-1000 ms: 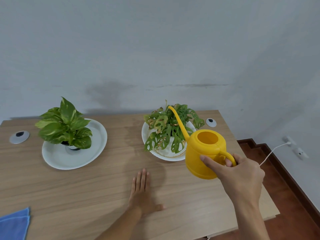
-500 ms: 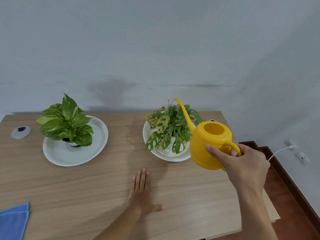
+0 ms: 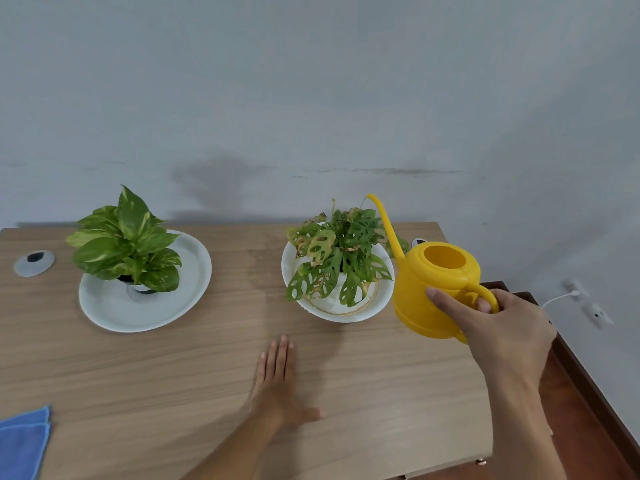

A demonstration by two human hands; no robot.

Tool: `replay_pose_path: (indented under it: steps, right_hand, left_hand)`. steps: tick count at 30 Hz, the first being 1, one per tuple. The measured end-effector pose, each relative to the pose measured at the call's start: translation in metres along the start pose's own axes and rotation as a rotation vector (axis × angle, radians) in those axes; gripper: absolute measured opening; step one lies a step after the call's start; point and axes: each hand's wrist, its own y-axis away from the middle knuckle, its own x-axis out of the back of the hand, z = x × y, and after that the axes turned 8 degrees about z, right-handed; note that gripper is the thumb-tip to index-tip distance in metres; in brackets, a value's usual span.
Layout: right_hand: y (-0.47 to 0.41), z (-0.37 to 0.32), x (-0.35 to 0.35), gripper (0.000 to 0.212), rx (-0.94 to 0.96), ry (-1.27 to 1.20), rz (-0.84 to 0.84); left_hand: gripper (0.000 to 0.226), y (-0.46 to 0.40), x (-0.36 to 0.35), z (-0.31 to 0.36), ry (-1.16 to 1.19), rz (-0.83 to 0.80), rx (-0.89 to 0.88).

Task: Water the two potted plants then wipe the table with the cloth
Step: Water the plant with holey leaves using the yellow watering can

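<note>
My right hand grips the handle of a yellow watering can, held in the air just right of the right potted plant. The can's thin spout rises over that plant's right edge. This plant has holey leaves and stands on a white plate. The left potted plant, with broad green-yellow leaves, stands on a larger white plate. My left hand lies flat, palm down, on the wooden table. A folded blue cloth lies at the front left corner.
Two round grey cable grommets sit in the table, one at far left, one behind the can. A grey wall stands right behind the table. The table's right edge drops to a red-brown floor, with a wall socket and white cable beyond.
My right hand has lifted the watering can up and a little to the right, so the spout tip is higher beside the right plant. My left hand has stayed flat on the table.
</note>
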Motion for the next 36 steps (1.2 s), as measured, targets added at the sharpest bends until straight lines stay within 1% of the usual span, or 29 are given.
replay_pose_path:
  steps: [3,6,10,13,22,27,36]
  right_hand:
    - [0.000,0.005,0.004,0.063,-0.019,-0.015,0.003]
    - [0.001,0.010,0.008,0.064,-0.050,-0.027,0.015]
    - [0.002,0.017,0.013,0.058,-0.057,-0.017,0.027]
    - [0.002,0.023,0.016,0.062,-0.059,0.003,0.037]
    - [0.004,0.031,0.026,0.061,-0.069,0.032,0.046]
    - [0.005,0.036,0.029,0.063,-0.099,0.049,0.062]
    - [0.009,0.042,0.035,0.062,-0.130,0.034,0.074]
  left_hand:
    - [0.149,0.003,0.005,0.004,-0.013,-0.050,0.035]
    - [0.147,0.004,0.007,0.006,-0.019,-0.041,0.040]
    - [0.148,0.005,0.009,0.006,-0.031,-0.053,0.036]
    - [0.149,0.007,0.012,0.007,-0.044,-0.069,0.034]
    - [0.149,0.009,0.016,0.008,-0.048,-0.092,0.025]
    - [0.149,0.010,0.018,0.009,-0.054,-0.098,0.026]
    - [0.151,0.009,0.017,0.008,-0.058,-0.097,0.018]
